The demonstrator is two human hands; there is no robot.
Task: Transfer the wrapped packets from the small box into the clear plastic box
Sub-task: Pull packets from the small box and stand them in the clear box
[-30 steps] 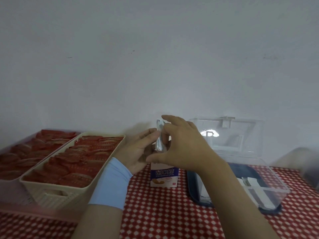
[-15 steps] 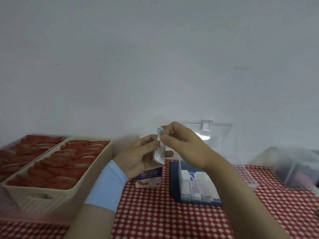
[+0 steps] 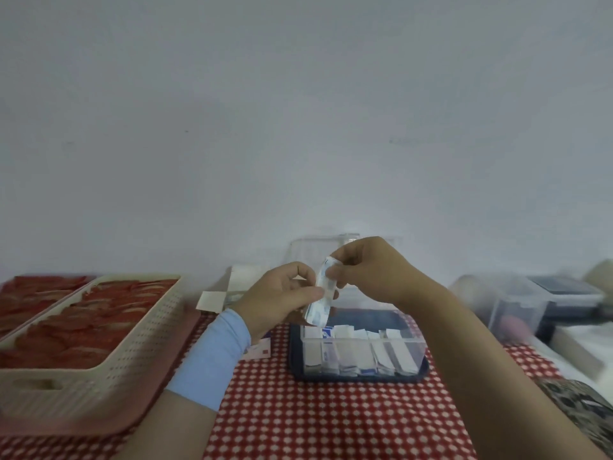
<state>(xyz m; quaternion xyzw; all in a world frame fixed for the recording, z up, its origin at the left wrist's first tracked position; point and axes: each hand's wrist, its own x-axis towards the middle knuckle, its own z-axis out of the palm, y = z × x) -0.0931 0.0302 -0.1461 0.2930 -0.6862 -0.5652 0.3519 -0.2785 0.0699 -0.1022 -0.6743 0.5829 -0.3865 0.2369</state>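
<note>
Both hands hold one silvery wrapped packet (image 3: 321,298) upright above the clear plastic box (image 3: 413,348). My right hand (image 3: 368,268) pinches its top end; my left hand (image 3: 282,298) pinches its middle from the left. The clear box sits on a dark blue tray (image 3: 295,356) with its lid raised behind, and several white and blue packets (image 3: 358,353) stand in a row inside it. The small cardboard box (image 3: 232,288) stands behind my left hand with its flaps open; my left wrist hides most of it.
Two cream baskets (image 3: 139,353) full of red packets fill the left of the red checked tablecloth (image 3: 315,419). Blurred clear containers (image 3: 517,307) stand at the right. A patterned cloth (image 3: 577,403) shows at the lower right. A white wall is close behind.
The view has swung right and down. Both hands carried the packet from over the small box to above the clear box.
</note>
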